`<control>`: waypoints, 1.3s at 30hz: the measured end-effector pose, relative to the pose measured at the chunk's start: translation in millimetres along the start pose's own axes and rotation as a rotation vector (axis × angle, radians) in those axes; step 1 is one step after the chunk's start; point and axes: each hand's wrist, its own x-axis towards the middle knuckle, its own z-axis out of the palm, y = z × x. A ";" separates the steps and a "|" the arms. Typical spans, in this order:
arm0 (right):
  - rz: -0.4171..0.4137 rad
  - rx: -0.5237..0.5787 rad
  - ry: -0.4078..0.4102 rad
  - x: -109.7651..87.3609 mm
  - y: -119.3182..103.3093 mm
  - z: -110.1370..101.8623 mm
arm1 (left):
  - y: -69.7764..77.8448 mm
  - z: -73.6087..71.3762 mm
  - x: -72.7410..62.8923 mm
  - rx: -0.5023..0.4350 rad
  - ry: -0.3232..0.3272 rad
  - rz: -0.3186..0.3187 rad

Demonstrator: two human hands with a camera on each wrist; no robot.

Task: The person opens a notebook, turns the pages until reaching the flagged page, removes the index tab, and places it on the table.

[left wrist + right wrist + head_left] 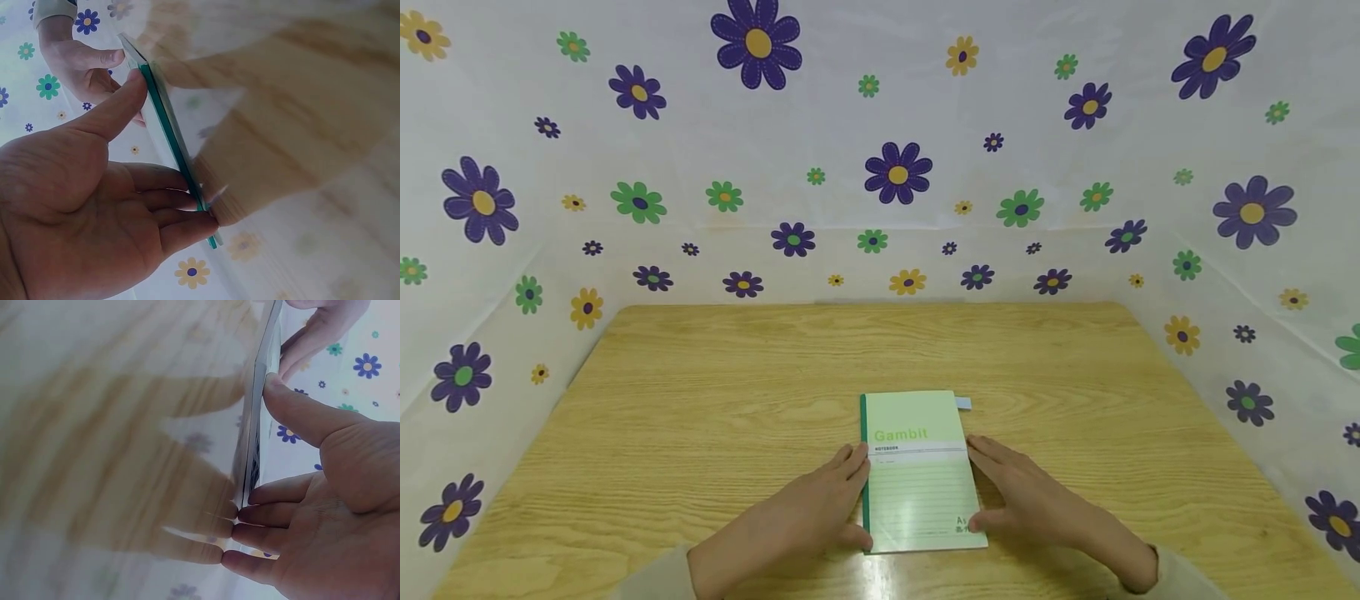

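Note:
A pale green notebook [917, 492] with a dark green spine and the word "Gambit" on its cover lies flat on the wooden table. At its left, my left hand [820, 504] touches the spine with thumb and fingertips, fingers nearly straight. My right hand [1030, 500] is along the opposite edge, its thumb at the lower right corner and its fingertips by the page edges. In the left wrist view the green spine [165, 125] runs beside the thumb and fingertips. The page edges [253, 425] show in the right wrist view, with the right fingers extended against the table.
A small light blue tab [963, 403] sticks out from the notebook's upper right side. The wooden table [715, 375] stretches around it. White sheeting with printed flowers [850, 117] stands at the back and both sides.

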 end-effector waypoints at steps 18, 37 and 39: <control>0.065 0.144 -0.035 2.1 -9.2 -5.0 | 1.1 -2.2 2.1 0.048 -0.006 0.018; 0.013 0.210 0.067 0.8 -14.1 -14.4 | -1.2 -3.2 3.8 -0.050 -0.032 -0.027; -0.014 0.261 0.079 1.0 -15.0 -15.7 | -2.6 -4.3 4.4 -0.066 -0.027 -0.032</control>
